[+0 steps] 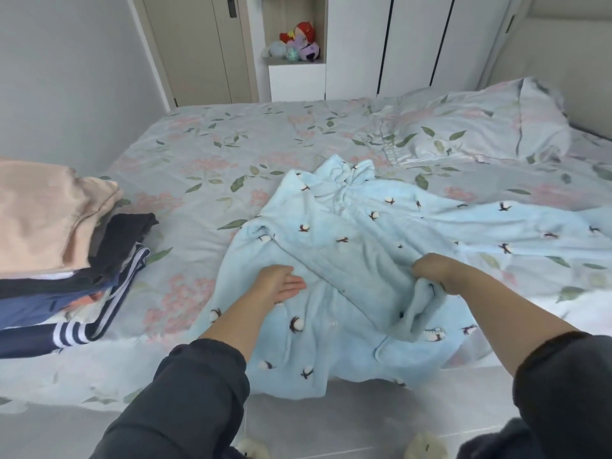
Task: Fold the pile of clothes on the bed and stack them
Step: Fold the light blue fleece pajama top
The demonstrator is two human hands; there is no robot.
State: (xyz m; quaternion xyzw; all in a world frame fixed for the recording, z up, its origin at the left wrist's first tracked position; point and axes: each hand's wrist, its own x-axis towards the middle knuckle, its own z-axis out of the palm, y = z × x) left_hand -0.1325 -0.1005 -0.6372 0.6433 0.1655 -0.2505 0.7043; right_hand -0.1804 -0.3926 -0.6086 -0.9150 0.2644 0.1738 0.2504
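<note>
The right hand (437,271) was curled round a bunched fold of the pale blue fleece garment (351,226), fingers tucked under the cloth and knuckles on top. The gathered part hung in a thick roll just below the wrist. The left hand (280,286) lay flat on the same garment, well to the left of that grip, with its fingers straight, close together and pointing towards the right hand, pressing the cloth down.

The garment lay spread on the bed (215,154) between and around both hands. Its ruffled collar was beyond the grip, on the far side from the person, and one long part of it stretched out to the right past the gripping hand. A straight fold line ran diagonally from the upper left down towards the grip. The hem hung over the near edge of the mattress, below both wrists.

Far to the left of the flat hand, apart from the garment, stood the stack of folded clothes (49,233) — beige on top, dark and striped pieces beneath. A pillow (480,127) in the same flowered cloth as the sheet lay beyond the grip and to its right. Further back still, plush toys (298,43) sat in a wall niche. Both forearms came out of dark sleeves (205,385) pushed up from the wrists.
</note>
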